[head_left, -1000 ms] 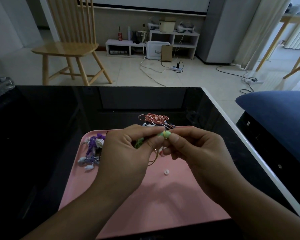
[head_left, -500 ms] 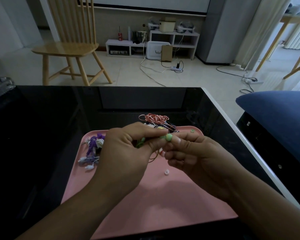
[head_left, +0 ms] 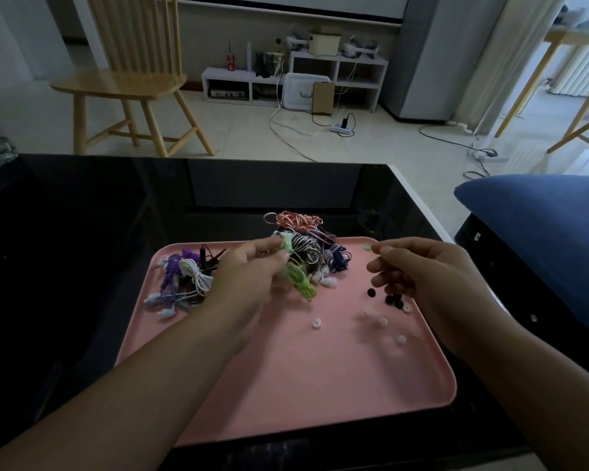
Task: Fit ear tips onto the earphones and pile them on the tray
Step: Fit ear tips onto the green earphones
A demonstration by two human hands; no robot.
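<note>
A pink tray [head_left: 286, 385] was set on the dark surface [head_left: 82, 232], its near half left bare. Earphone bundles [head_left: 303, 246] were piled along its far edge. The green earphone [head_left: 288, 246] was pinched by the left hand [head_left: 249, 270]. The right hand [head_left: 419, 270] was held loosely curled beside a green ear tip [head_left: 367, 247], whether touching could not be told.

We count 1 pink tray [head_left: 320, 385] on 1 black table [head_left: 82, 232]. 2 hands appear: the left hand [head_left: 249, 277] and the right hand [head_left: 419, 270]. Earphone bundles form 2 heaps, the left heap [head_left: 184, 280] and the far heap [head_left: 306, 246]; bundles within each cannot be counted. We see 1 green ear tip [head_left: 367, 247], about 3 black ear tips [head_left: 393, 299] and about 5 white ear tips [head_left: 316, 323].
</note>
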